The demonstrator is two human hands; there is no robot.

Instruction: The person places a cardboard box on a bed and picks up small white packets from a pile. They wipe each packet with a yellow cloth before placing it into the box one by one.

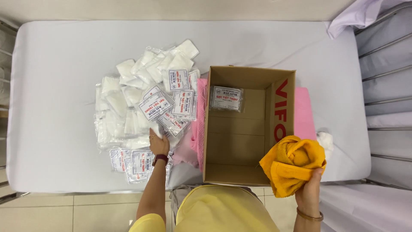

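- One sealed gauze packet lies inside the open cardboard box, flat against the far inner wall; it is the only packet in there, and the rest of the box floor shows bare.
- The pile of gauze packets lies on the bed, left of the box and near it, some showing printed labels, others plain white.
- A few more packets lie at the near edge of the bed, just beside the left wrist.
- The left hand rests on the near edge of the pile, fingers curled onto a packet; I cannot tell whether its grip has closed on one or only touches it.
- The right hand holds a bunched yellow towel at the near right corner of the box, its grip closed on the cloth from below.
- A pink cloth lies under the box, showing on both sides of it.
- Judged from how things lie, the packing has barely begun: one packet in, nearly the whole pile left outside.
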